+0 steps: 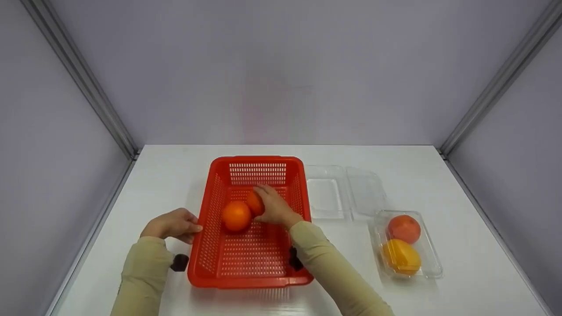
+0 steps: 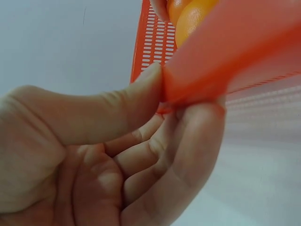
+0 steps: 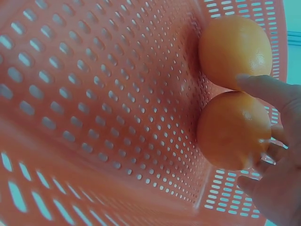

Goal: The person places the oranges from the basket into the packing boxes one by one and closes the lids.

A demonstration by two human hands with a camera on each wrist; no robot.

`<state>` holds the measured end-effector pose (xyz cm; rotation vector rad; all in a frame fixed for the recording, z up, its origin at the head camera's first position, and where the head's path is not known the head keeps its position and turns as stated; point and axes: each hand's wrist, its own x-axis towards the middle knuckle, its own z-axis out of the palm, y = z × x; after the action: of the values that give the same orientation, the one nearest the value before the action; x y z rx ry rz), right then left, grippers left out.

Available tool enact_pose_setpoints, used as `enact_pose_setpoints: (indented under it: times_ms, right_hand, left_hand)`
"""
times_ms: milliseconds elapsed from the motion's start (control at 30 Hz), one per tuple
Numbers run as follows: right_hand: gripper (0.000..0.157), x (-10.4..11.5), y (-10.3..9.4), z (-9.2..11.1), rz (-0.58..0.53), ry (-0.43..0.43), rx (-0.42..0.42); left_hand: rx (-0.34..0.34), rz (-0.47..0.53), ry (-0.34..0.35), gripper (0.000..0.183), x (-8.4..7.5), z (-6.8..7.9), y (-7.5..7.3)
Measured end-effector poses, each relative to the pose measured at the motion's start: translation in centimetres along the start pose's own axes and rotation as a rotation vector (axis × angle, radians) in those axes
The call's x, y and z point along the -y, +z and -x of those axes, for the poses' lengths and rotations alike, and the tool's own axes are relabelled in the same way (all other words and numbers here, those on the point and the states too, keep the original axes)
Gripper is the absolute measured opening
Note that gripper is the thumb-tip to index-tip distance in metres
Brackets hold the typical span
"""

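A red perforated plastic basket [image 1: 250, 283] stands on the white table. My left hand [image 1: 173, 224] pinches its left rim between thumb and fingers, as the left wrist view shows close up. Inside the basket, two oranges lie side by side. My right hand [image 1: 274, 206] reaches in and curls round the farther orange [image 1: 254, 202], partly covering it. The nearer orange [image 1: 236, 216] sits just to its left. In the right wrist view the gripped orange [image 3: 233, 132] touches the other one, and the thumb lies across where they meet.
Behind the basket's right side lies an open clear plastic clamshell box [image 1: 344, 215]. Nearer on the right, another clear box [image 1: 432, 263] holds a reddish-orange round fruit [image 1: 404, 228] and a yellow fruit [image 1: 401, 256]. Grey walls enclose the table [image 1: 465, 245] at the back and sides.
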<state>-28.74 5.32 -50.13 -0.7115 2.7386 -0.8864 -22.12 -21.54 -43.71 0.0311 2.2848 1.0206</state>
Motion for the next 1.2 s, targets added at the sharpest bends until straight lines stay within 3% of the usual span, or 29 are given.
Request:
enact_pose_setpoints:
  times_ms: [333,600,933,1200]
  right_hand:
    - [0.079,-0.31,-0.02,0.27,-0.01,0.03,-0.02]
    - [0.075,-0.42,0.04,0.29,0.012,0.047,-0.039]
    - [0.087,-0.18,0.31,0.15,0.057,0.133,0.045]
    - [0.082,-0.22,0.23,0.13,0.038,0.144,0.045]
  left_hand:
    - [-0.012,-0.006,-0.031,0.023,-0.46,-0.19,0.18]
    - [0.025,0.02,0.012,0.027,-0.4,-0.13,0.07]
    - [0.016,0.018,0.006,0.027,-0.21,-0.16,0.03]
    - [0.025,0.023,0.02,0.025,-0.09,-0.22,-0.04]
